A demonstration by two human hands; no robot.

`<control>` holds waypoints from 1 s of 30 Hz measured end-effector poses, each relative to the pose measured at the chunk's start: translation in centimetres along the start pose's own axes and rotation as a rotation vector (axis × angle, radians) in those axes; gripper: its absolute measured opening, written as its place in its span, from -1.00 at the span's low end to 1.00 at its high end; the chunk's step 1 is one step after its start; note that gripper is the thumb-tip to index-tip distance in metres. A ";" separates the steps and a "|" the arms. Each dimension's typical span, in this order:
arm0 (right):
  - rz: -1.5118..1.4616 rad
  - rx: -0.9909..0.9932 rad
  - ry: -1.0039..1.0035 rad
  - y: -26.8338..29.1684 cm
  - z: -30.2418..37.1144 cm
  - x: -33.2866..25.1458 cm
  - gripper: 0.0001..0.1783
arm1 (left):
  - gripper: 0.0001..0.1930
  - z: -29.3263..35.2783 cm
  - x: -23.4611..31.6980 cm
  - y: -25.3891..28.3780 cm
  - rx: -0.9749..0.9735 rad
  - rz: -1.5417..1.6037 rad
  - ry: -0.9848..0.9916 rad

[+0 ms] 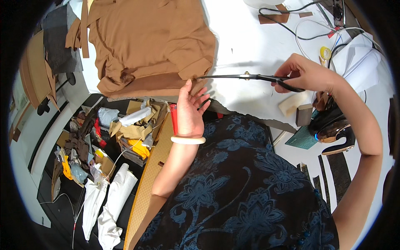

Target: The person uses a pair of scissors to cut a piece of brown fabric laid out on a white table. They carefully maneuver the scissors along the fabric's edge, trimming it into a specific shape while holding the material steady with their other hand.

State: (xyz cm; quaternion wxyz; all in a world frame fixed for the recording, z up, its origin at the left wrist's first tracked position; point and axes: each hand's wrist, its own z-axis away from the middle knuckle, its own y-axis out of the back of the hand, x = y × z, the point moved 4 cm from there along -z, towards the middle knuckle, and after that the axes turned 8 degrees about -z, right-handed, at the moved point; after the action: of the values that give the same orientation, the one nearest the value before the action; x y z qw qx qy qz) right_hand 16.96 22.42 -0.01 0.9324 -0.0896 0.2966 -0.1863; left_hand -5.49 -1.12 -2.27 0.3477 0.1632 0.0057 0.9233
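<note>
A brown garment [146,37] of smooth cloth lies spread on the white table, its folded lower edge toward me. My left hand [192,110], palm up with a pale bangle [187,140] on the wrist, has its thumb on the garment's lower right corner. Its other fingers fan out beside the cloth, partly hidden, and appear to pinch the edge. Long black scissors [233,76] are in my right hand [306,74], fingers in the handle loops. Their blades look nearly closed and point left, the tip at the cloth close to my left thumb.
Brown strips [84,33] and dark grey cloth [62,39] lie at the far left. Below the table's left side sits a pile of scraps [137,118] and bags. At right are a yellow tape roll [325,52], cables, white paper [358,58], a dark block [303,114] and an iron [335,133].
</note>
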 end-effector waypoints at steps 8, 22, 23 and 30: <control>-0.578 0.320 0.084 -5.5 3.6 9.0 -0.60 | -0.65 -0.4 0.0 0.5 0.020 -0.209 -0.044; -0.981 0.483 0.449 -18.5 -1.8 14.2 -0.79 | -0.63 0.6 -0.7 1.8 -0.214 -0.526 -0.083; -0.962 0.496 0.429 -18.9 -1.8 14.3 -0.80 | -0.62 1.2 -0.7 1.9 -0.231 -0.561 -0.085; -0.834 0.825 0.547 -21.0 -3.6 15.0 -0.86 | -0.74 5.3 1.5 2.2 -0.632 -0.649 -0.226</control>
State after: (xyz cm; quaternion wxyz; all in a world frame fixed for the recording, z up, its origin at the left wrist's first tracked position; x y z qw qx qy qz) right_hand 19.97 -3.00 -4.88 0.6303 0.2188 0.3676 -0.6478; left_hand -6.33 -2.39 3.46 0.6498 0.1386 -0.2630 0.6996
